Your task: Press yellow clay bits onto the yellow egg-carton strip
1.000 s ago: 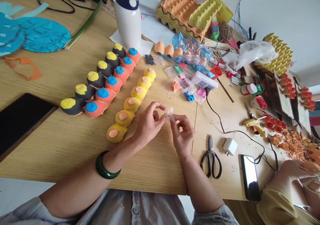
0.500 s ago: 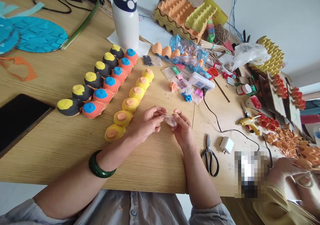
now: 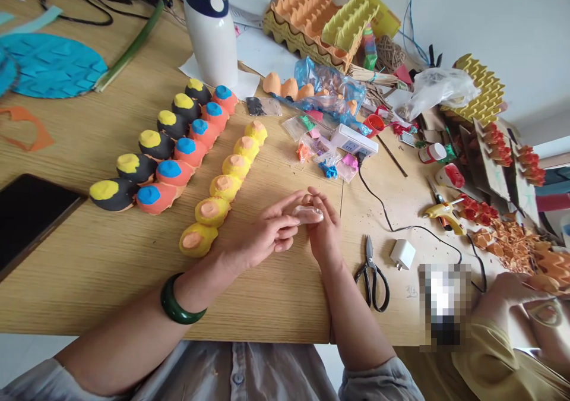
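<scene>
Between my hands is a small clear plastic packet (image 3: 308,213); what is inside it is too small to tell. My left hand (image 3: 269,229) pinches its left end with closed fingers. Around its right end curl the fingers of my right hand (image 3: 325,226). Just left of my hands runs a row of yellow egg-carton cups (image 3: 211,211) with pale orange clay on top. Beyond it stand a red row with blue tops (image 3: 178,171) and a black row with yellow tops (image 3: 154,144).
Black-handled scissors (image 3: 371,273) and a white charger (image 3: 403,253) lie to the right, near a glue gun (image 3: 445,212). Small clay bags surround a power strip (image 3: 355,141). A white bottle (image 3: 211,38) and a phone (image 3: 35,217) are leftward. Another person's arm (image 3: 499,306) is lower right.
The packet has turned more level and shifted slightly right between my hands. My left fingers have straightened somewhat along it. The whole view has shifted a little.
</scene>
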A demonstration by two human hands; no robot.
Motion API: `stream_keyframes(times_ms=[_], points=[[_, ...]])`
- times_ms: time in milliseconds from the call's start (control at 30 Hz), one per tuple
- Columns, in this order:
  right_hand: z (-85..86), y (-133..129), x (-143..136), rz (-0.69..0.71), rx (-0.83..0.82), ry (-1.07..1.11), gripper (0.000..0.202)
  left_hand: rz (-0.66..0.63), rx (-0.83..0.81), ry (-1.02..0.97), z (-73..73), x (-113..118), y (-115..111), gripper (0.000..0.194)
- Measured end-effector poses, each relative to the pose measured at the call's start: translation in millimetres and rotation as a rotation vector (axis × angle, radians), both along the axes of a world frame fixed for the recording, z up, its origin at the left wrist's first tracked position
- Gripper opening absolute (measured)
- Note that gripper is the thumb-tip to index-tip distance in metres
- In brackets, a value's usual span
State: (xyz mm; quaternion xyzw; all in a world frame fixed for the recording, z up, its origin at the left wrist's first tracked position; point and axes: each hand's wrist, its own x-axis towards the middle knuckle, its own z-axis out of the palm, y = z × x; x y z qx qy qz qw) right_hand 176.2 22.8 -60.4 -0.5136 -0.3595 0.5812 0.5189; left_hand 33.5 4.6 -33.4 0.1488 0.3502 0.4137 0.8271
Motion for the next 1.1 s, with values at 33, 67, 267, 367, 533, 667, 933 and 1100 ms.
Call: stream_keyframes(times_ms=[33,67,267,367,533,667,933,1100], points=[[-0.7,-1,1,-0.052,0.042,-0.047,0.028,0.049,-0.017,0.028,0.1,0,1,0.065],[-1.1,-2,1,-0.105,0.1,-0.113,0.025,0.095,-0.029,0.048,0.3,0,1,0.064],[0.6,-12,-3,-0.104,0.518,-0.514,0.013,0.218,0.018,-0.056,2.7,-7,5,0.04],[0.6,-12,-6,-0.001,0.644,-0.624,0.022,0.194,0.054,-0.093,2.5,-8,6,0.045],[-1.3,-9,-6,0.022,0.617,-0.691,0.02,0.088,0.173,0.016,-2.3,-5,4,0.054],[-2.2,-8,-5,0.029,0.494,-0.625,0.004,0.177,0.164,0.288,-4.8,-5,4,0.05],[-6.4,-9,-7,0.002,0.555,-0.737,0.007,0.16,0.21,0.468,-8.9,-3,0,0.049],[-2.2,-6,-1,-0.035,0.512,-0.762,0.004,0.208,0.417,0.705,-4.7,-7,-4,0.043]])
